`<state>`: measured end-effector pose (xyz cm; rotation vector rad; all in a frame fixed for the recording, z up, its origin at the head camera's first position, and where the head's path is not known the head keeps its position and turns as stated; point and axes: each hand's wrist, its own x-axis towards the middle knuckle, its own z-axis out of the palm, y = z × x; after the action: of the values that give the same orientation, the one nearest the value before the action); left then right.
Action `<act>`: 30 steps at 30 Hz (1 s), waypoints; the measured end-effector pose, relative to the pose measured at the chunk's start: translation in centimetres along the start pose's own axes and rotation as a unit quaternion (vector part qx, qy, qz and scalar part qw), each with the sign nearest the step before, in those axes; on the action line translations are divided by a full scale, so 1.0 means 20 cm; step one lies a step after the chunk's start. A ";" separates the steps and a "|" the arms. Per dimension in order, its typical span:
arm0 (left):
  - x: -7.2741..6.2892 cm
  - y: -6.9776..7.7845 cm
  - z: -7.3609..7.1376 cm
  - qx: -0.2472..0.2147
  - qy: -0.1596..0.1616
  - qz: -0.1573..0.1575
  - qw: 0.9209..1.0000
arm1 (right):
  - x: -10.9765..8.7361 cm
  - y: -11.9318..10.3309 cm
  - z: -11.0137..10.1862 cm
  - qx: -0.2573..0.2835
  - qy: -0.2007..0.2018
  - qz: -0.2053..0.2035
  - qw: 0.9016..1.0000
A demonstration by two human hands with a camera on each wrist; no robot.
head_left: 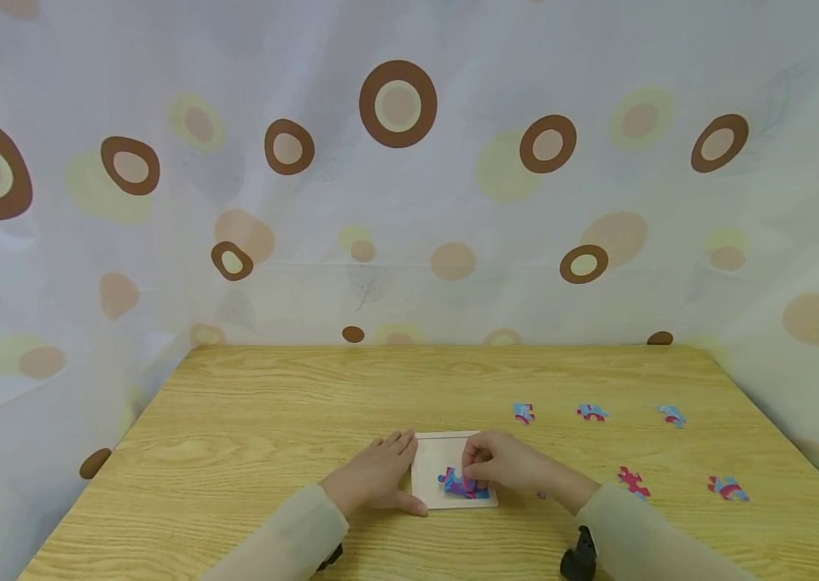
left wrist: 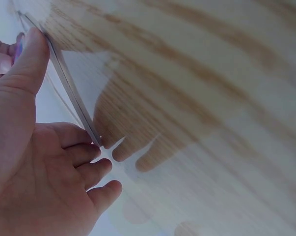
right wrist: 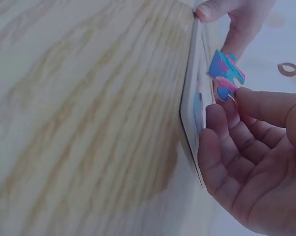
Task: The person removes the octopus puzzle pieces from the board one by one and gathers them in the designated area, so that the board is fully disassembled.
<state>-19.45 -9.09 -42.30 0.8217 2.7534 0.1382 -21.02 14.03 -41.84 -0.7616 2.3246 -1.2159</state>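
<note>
A pale wooden puzzle tray (head_left: 434, 452) lies flat on the table. My left hand (head_left: 374, 476) rests against its left side, fingers extended, the thumb at the near left corner. Over the tray, the thumb and fingertips of my right hand (head_left: 502, 464) pinch a blue, purple and pink jigsaw piece (right wrist: 227, 73). That piece is tilted up above the tray floor in the right wrist view. Another jigsaw piece (head_left: 482, 493) lies in the tray's near right corner, partly hidden by the held one. In the left wrist view, the left hand (left wrist: 44, 167) touches the tray's edge.
Loose jigsaw pieces lie to the right: a far row with a left piece (head_left: 524, 413), a middle piece (head_left: 591, 412) and a right piece (head_left: 671, 415), and nearer a red piece (head_left: 633, 482) and a striped piece (head_left: 728, 488). A spotted curtain (head_left: 409, 202) hangs behind the wooden table (head_left: 271, 420).
</note>
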 end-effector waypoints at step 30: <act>-0.03 0.02 -0.01 0.000 0.009 0.008 1.000 | -0.83 0.43 -0.44 0.190 -0.184 -0.018 0.964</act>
<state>-18.92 -9.14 -41.93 0.8461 2.7649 0.1486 -15.68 33.98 -42.72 -0.8124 1.7215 -1.3492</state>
